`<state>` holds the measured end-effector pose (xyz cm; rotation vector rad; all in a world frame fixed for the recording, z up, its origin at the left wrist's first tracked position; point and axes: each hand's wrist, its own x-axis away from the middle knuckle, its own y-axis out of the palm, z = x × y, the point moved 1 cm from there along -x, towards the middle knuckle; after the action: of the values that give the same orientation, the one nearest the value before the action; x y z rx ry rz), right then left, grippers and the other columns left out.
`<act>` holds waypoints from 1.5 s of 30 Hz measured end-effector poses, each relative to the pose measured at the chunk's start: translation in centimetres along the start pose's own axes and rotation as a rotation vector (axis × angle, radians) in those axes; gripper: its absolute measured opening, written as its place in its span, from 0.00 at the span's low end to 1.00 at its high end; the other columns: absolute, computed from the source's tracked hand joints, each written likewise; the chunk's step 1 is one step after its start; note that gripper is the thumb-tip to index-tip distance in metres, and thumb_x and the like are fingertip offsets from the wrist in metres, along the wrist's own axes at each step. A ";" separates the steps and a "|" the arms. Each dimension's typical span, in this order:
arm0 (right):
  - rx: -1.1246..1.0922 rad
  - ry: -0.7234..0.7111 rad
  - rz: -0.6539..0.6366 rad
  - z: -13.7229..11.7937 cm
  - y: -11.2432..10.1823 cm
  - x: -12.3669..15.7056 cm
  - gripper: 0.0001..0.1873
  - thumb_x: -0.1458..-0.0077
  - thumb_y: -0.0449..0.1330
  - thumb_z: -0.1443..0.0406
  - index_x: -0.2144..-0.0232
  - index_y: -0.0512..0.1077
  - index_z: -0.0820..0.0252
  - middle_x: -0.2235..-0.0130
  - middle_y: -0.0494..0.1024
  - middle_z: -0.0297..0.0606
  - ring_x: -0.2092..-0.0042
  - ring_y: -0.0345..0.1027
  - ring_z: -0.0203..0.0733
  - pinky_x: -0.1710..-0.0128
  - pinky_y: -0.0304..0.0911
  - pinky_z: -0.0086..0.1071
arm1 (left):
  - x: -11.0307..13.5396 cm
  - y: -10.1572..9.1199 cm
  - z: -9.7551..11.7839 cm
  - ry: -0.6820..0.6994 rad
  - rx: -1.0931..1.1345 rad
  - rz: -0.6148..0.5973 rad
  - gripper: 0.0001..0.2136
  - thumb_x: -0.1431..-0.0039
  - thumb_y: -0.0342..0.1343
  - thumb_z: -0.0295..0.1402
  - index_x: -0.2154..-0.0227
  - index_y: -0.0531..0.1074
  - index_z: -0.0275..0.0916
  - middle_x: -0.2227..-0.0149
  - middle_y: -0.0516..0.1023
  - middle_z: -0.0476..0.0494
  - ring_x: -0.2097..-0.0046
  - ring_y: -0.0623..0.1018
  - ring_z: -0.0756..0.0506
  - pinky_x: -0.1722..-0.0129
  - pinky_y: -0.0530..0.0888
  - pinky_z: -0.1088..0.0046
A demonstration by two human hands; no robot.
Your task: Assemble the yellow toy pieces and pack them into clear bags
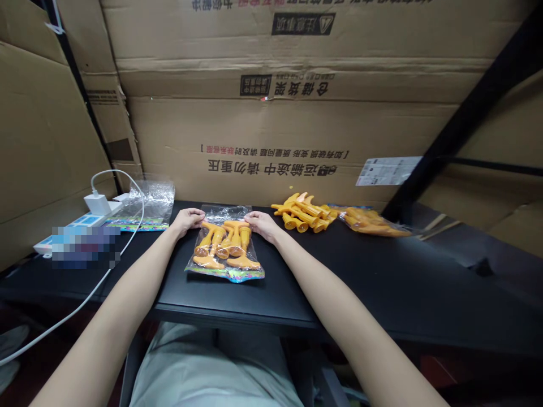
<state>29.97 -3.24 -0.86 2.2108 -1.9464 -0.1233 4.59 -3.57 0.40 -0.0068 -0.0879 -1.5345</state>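
A clear plastic bag with a colourful bottom strip lies on the black table right in front of me, filled with several orange plastic pieces. My left hand pinches the bag's far left corner, fingers curled. My right hand grips the far right corner in the same way. Both hands rest on the table at the bag's open end.
A loose heap of orange pieces lies to the right, with another filled bag beyond it. Empty clear bags lie at the left, next to a white power strip with a charger and cable. Cardboard boxes wall the back.
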 end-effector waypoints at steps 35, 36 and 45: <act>1.106 -0.207 -0.230 -3.4 1.2 -0.3 0.17 0.48 0.51 0.61 0.86 0.61 0.59 0.83 0.66 0.33 0.78 0.61 0.35 0.74 0.56 0.29 | 0.2 0.4 0.0 0.752 -0.980 -0.023 0.10 0.60 0.45 0.17 0.82 0.64 0.38 0.78 0.67 0.50 0.71 0.68 0.49 0.69 0.63 0.74; 1.170 -0.175 -0.245 -3.8 1.6 -0.4 0.21 0.47 0.52 0.56 0.87 0.61 0.59 0.84 0.66 0.34 0.78 0.61 0.36 0.74 0.56 0.30 | 0.2 0.4 0.0 0.762 -0.993 -0.021 0.10 0.60 0.45 0.17 0.82 0.64 0.39 0.77 0.67 0.49 0.71 0.68 0.49 0.69 0.63 0.74; 1.041 0.001 -0.511 -4.6 3.2 -4.4 0.22 0.75 0.74 0.55 0.75 0.76 0.61 0.76 0.75 0.35 0.74 0.66 0.37 0.72 0.62 0.29 | 0.3 0.6 -0.3 0.832 -0.974 -0.004 0.10 0.57 0.44 0.17 0.81 0.62 0.40 0.76 0.65 0.49 0.71 0.67 0.49 0.70 0.62 0.74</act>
<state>27.15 1.15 3.94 3.2539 -1.5284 1.0399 5.18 -3.85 0.16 -0.1395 1.3101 -1.3435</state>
